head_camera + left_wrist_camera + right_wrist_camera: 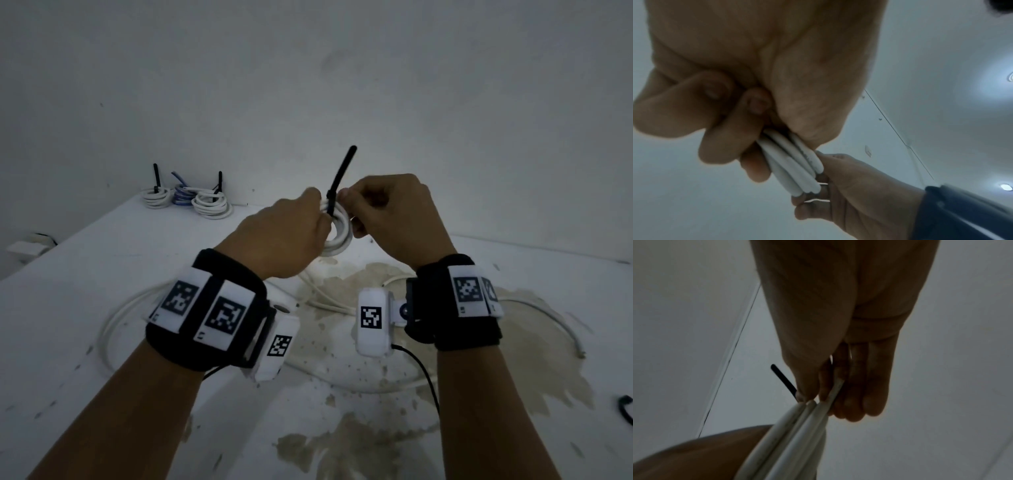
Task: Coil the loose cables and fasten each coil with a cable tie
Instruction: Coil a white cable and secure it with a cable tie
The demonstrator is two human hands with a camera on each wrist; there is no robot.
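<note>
Two hands are working one white coil (337, 233), held up just above the table (102, 246). Left hand (284, 236) is gripping the coil's bundled strands w/ curled fingers (729, 138), prob. to keep the loops from springing apart while the tie goes on. Right hand (387, 212) is pinching the coil right at the black cable tie (339, 181), thumb and forefinger closed on it; the other fingers are curling beside the strands. The tie is wrapping the coil's top, its free tail sticking up and away from the coil, so it's likely threaded and being cinched; whether it's fully tight can't be told.

Beyond the coil, at the table's far edge, three finished coils (191, 200) are sitting together, two white and one bluish; black tie tails are showing on the two white ones, parked out of the way. Nearer than the coil, under the wrists, loose white cable (116, 318) is sprawling over the stained table, so more coiling is prob. left. Another black piece (627, 411) is lying at the table's right edge, too cropped to identify.
</note>
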